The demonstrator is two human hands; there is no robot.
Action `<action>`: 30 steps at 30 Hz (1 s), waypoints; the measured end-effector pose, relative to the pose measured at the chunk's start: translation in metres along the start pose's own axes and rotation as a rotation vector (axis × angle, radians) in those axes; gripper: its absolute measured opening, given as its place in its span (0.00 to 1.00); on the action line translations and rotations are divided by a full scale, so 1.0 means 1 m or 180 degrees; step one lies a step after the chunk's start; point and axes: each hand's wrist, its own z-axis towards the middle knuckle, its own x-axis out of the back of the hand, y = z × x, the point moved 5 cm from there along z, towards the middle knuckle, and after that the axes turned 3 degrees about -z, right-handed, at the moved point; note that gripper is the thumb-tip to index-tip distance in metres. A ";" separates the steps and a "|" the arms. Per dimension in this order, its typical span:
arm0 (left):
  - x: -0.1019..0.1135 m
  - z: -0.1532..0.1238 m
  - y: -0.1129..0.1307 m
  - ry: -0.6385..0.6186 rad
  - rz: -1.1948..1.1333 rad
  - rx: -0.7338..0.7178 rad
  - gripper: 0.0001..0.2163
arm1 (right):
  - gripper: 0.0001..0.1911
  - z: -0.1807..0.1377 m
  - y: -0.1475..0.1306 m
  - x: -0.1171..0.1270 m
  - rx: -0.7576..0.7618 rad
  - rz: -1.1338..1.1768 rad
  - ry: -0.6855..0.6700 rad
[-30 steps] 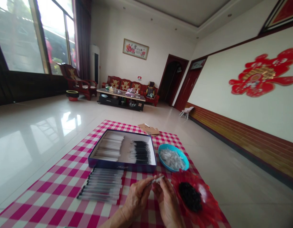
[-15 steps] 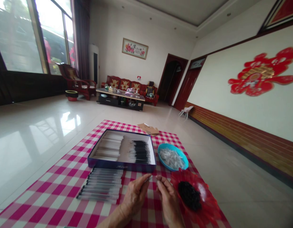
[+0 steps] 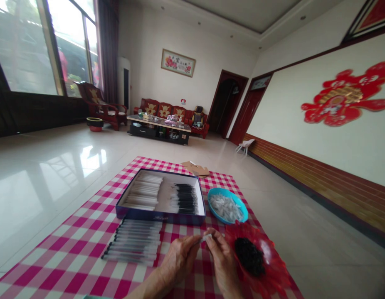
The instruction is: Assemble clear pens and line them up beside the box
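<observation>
**Now the left hand and right hand pinch a small translucent white plastic piece**

Fingers of both hands are closed on the piece from either side, holding it above a pink-and-white checked cloth; the fingertips hide its exact shape. Left of the hands lies a row of slim clear pens with black ends. Beyond them stands a shallow navy cardboard box holding more pens in two groups. Nearest the right hand sits a fluted red glass dish heaped with small black parts. Past it is a round blue plastic bowl of small white pieces.
</observation>
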 end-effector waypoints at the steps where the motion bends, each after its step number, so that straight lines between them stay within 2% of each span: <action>1: 0.000 0.001 0.000 -0.0048 -0.0013 0.0017 0.12 | 0.13 -0.001 0.000 -0.001 -0.0047 -0.0018 -0.0002; 8: 0.006 0.009 0.009 -0.0255 -0.0057 0.0068 0.12 | 0.14 -0.004 -0.003 -0.004 -0.0107 -0.0047 -0.0154; 15: 0.005 0.011 0.008 -0.0149 0.0248 0.0133 0.14 | 0.15 -0.008 -0.009 -0.009 -0.0155 0.0034 -0.0202; 19: 0.004 0.010 0.012 -0.0267 -0.0013 0.0079 0.13 | 0.17 -0.007 -0.001 -0.011 -0.0329 0.0254 -0.0123; 22: 0.003 0.010 0.016 -0.0308 -0.0160 0.0021 0.16 | 0.16 -0.008 0.002 -0.015 -0.0410 0.0490 -0.0043; 30: 0.001 0.003 0.012 -0.0034 0.0369 0.0233 0.15 | 0.18 -0.012 -0.004 -0.021 -0.0482 0.0499 0.0219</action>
